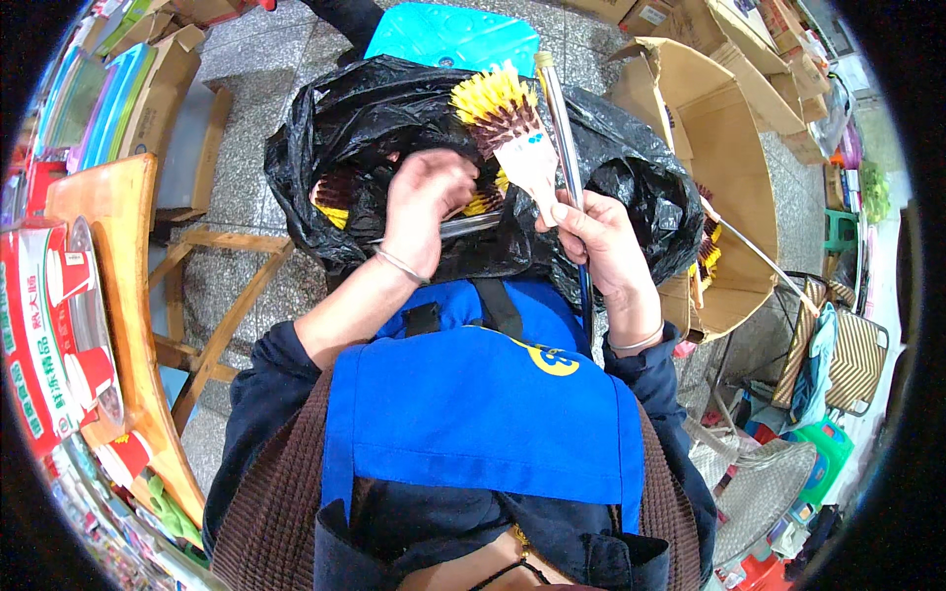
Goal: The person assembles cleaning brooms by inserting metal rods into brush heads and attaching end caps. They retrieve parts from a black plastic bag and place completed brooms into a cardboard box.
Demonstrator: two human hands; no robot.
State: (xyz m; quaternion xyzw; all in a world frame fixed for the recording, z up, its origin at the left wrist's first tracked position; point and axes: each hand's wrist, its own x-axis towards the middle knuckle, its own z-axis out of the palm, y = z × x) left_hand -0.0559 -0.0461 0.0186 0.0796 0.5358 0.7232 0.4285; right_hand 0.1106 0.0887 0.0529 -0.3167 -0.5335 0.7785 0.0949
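A brush head (527, 158) with a pale handle socket and yellow and brown bristles is pinched upright in my right hand (603, 241). The same hand also holds a shiny metal pole (562, 123), which runs alongside the brush head and down past my palm. My left hand (426, 202) is over the open mouth of a black plastic bag (340, 108); its fingers curl inward and are smeared by motion. Inside the bag, more yellow and brown brush heads (333, 202) show next to that hand. Another metal tube (468, 226) lies across the bag below its fingers.
Beyond the bag stands a bright blue plastic stool (453, 34). A large open cardboard box (734, 187) with brushes in it is at the right. On the left are a wooden chair (113, 246) and a red-and-white package (64, 335).
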